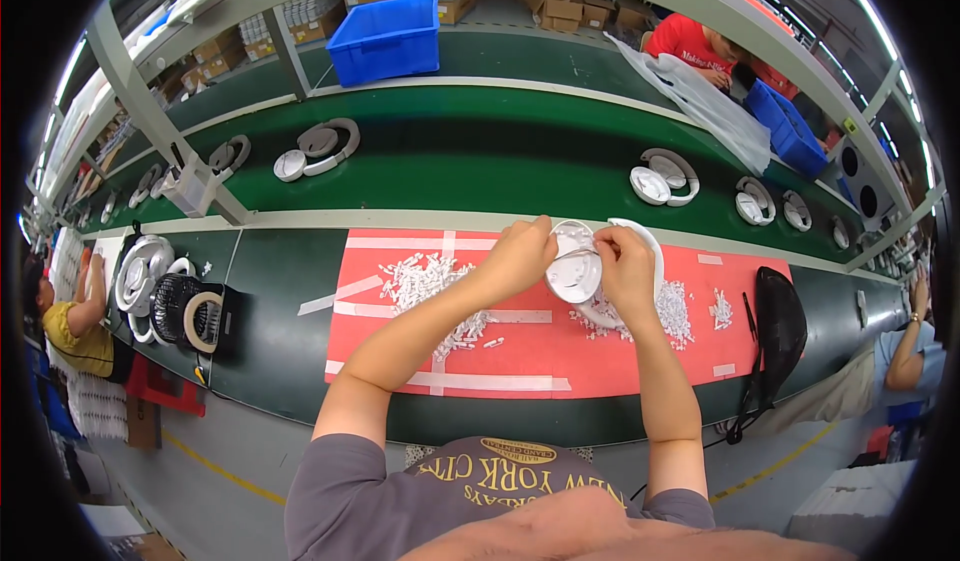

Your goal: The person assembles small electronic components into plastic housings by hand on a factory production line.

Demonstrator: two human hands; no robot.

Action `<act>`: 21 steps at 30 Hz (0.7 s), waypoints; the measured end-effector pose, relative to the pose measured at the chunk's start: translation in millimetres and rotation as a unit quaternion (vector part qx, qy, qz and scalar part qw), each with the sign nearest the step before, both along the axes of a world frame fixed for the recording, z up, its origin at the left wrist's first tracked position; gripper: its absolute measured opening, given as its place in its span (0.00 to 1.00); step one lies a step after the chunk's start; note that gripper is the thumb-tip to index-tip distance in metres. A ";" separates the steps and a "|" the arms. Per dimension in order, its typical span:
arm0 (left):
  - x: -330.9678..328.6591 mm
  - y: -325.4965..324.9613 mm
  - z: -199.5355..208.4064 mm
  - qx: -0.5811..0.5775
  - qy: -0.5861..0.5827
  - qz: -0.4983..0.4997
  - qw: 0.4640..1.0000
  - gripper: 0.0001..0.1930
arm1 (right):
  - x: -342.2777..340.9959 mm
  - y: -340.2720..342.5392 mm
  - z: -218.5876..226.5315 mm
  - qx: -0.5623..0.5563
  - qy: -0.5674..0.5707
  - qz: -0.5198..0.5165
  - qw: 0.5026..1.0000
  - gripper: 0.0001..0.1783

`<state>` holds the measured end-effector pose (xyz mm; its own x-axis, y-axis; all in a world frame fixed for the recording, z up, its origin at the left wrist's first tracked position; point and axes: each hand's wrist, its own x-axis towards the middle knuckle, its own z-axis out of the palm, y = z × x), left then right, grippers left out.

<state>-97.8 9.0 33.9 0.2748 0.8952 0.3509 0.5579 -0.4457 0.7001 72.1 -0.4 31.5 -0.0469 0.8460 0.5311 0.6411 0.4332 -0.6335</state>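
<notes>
Over the red mat I hold a pair of white headphones, its round ear cup turned up and its curved band rising on the right. My left hand is closed on the left rim of that cup. Fingers of my right hand pinch together at the cup's right side, close to the band; a thin pale strip runs across the cup between both hands. Small white plastic parts lie heaped below my left forearm, and another heap of small white parts lies beside my right wrist.
Beyond the red mat runs a green conveyor carrying several headphones. A blue bin stands behind it. A black mesh object lies right; stacked headphones lie left. Co-workers sit left, right and across.
</notes>
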 end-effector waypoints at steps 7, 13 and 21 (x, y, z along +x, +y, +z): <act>25.2 -17.9 -18.6 0.023 -0.021 0.051 0.998 0.10 | 2.7 0.1 -13.5 0.018 -0.024 -0.047 0.998 0.02; 34.6 -16.7 -24.0 0.062 -0.006 0.066 0.996 0.08 | -2.2 -4.6 -9.4 0.072 -0.084 -0.078 0.991 0.03; 35.6 -16.1 -32.2 0.097 0.017 0.090 0.991 0.08 | -2.8 -0.1 -10.2 0.072 -0.133 -0.067 0.986 0.03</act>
